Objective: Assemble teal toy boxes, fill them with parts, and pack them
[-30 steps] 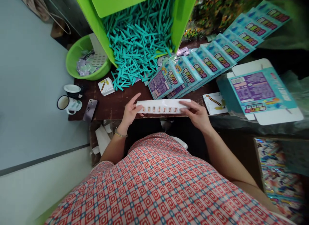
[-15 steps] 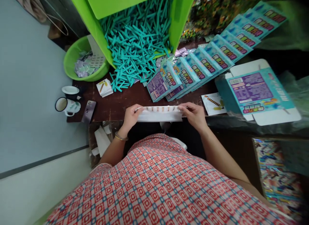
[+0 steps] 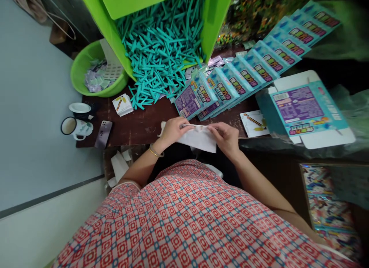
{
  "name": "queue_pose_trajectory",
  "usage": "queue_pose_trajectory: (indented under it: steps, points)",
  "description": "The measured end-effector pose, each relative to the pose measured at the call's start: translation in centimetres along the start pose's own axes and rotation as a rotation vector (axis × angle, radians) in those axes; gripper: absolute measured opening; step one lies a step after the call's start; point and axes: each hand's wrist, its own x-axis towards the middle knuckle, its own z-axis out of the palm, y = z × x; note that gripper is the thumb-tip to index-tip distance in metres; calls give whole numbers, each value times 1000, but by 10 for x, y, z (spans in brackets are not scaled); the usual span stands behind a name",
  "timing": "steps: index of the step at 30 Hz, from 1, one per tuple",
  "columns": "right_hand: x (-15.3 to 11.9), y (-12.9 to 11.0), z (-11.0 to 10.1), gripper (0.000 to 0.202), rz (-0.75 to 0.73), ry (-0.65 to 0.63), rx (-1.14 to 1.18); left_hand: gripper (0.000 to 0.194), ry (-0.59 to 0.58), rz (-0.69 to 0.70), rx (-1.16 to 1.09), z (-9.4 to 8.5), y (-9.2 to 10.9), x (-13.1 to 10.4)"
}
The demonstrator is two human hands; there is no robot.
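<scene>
A white label sheet is stretched between my two hands at the table's front edge. My left hand pinches its upper edge, with a bit of white sticking out past the far side of the fingers. Close by, my right hand grips the upper edge near the right end with thumb and fingers. Small printing shows along the top between the fingertips, and the lower part hangs down blank. Most of the printed strip is hidden by the fingers.
A green bin spills teal plastic sticks onto the table. Overlapping teal boxes run to the right, beside an open carton. Leftward are a green basket, a card stack, a phone and a mug.
My left hand has slid right along the sheet, closer to my right hand. The right hand has shifted slightly left, and the sheet's lower right part now hangs lower.
</scene>
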Motion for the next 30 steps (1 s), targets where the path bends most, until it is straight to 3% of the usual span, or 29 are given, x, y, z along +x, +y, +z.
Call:
queue_pose_trajectory:
  steps: [4,6,9,11,13,15,19,25,30]
  points:
    - [1,28,-29,47,194,183,-15,30,-127,-87,-152,0,2,2]
    - [3,36,-45,42,191,245,-29,29,-137,-87,-174,-4,0,1]
    - [11,25,-53,33,46,29,0,27,-159,-62,-172,-8,0,0]
    - [16,8,-49,33,-20,-196,52,27,-162,-41,-166,-8,2,1]
    - [17,-8,-44,30,-55,-325,107,28,-160,-38,-171,-9,5,2]
    - [14,-20,-42,29,-76,-298,170,29,-170,-49,-184,-12,6,3]
    - [9,-28,-45,24,-40,-98,217,30,-204,-63,-205,-15,4,3]
    - [15,-24,-41,31,-42,-288,131,28,-212,-53,-203,-16,1,6]
    - [10,-36,-49,23,-74,-144,238,31,-262,-85,-214,-21,-6,9]
